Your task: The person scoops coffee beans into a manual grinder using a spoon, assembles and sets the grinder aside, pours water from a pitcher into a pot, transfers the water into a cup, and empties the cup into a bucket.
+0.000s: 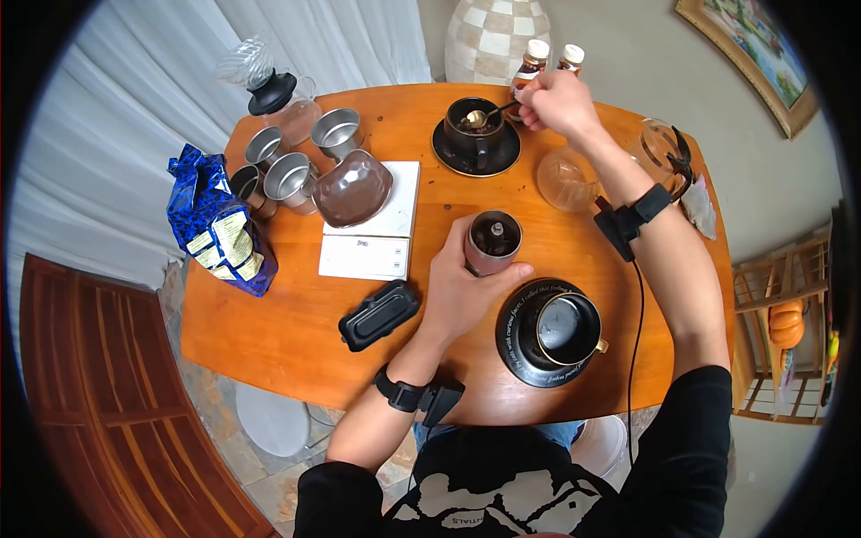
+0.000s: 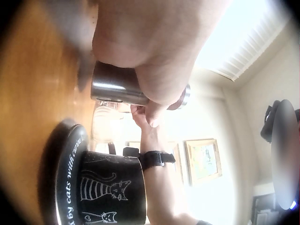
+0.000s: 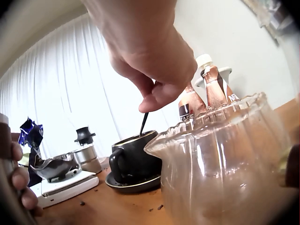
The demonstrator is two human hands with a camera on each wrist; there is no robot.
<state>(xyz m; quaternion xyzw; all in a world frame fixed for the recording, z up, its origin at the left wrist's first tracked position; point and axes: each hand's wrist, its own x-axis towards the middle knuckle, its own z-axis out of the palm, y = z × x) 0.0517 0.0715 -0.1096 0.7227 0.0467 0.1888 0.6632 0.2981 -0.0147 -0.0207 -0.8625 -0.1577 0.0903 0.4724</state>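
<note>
A cylindrical grinder [image 1: 491, 255] with a dark open top stands upright in the grip of my left hand [image 1: 462, 287], fingers and thumb around its body. My right hand [image 1: 558, 106] pinches the dark handle of a spoon [image 1: 478, 117], whose gold bowl is in a black cup [image 1: 475, 143] on a black saucer [image 1: 445, 158] at the back. The right wrist view shows the right hand [image 3: 157, 70] above that black cup [image 3: 136, 159]. In the left wrist view the metal grinder body [image 2: 117, 85] is partly hidden by the left hand [image 2: 154, 70].
Nearer me is a second black cup [image 1: 569, 328] on its saucer [image 1: 520, 354]. A brown dish [image 1: 353, 188] sits on a white scale [image 1: 368, 258]. Around are metal cups [image 1: 291, 179], a blue bag [image 1: 220, 224], a black lid [image 1: 380, 315], a glass jug [image 1: 567, 179] and bottles [image 3: 216, 89].
</note>
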